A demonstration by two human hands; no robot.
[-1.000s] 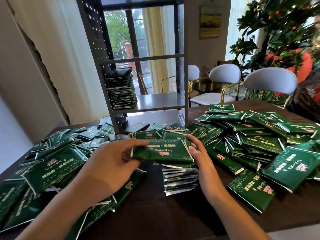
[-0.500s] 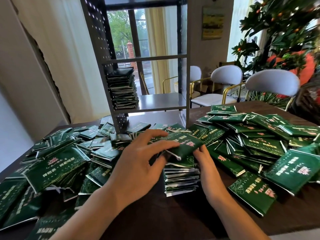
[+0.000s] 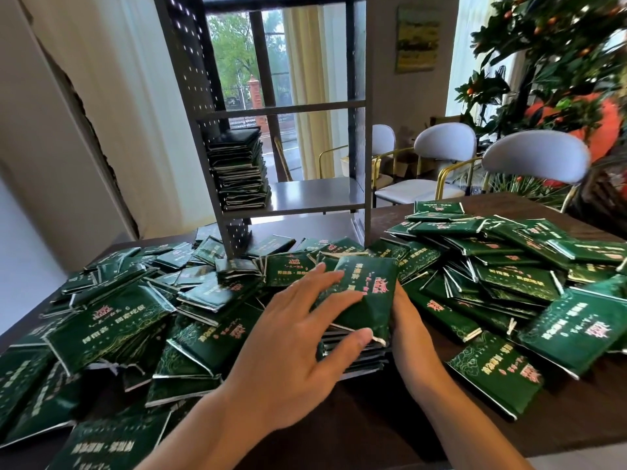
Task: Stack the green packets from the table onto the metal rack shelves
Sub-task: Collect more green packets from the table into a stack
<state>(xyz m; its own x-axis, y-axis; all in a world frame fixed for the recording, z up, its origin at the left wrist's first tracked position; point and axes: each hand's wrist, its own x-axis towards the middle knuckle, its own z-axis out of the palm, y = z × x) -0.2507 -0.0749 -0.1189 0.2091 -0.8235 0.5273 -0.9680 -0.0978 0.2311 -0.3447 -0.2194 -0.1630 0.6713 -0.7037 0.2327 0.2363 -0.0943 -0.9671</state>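
A small stack of green packets [image 3: 356,354] stands on the dark table [image 3: 390,418] in front of me. A green packet [image 3: 366,293] lies on top of it, tilted. My left hand [image 3: 291,337] rests on that packet with fingers spread and the thumb at its near edge. My right hand [image 3: 412,330] holds the packet's right edge against the stack's side, its fingers hidden underneath. The grey metal rack [image 3: 358,130] stands at the back of the table. A tall pile of packets [image 3: 239,171] sits at the left of its lower shelf [image 3: 315,195].
Loose green packets cover the table to the left [image 3: 108,320] and right [image 3: 509,276] of the stack. White chairs [image 3: 532,157] and a potted orange tree [image 3: 559,62] stand behind the table at the right. A wall and curtain lie to the left.
The packet held up between both hands has turned and come down onto the small stack. My left hand moved right and now lies flat over it.
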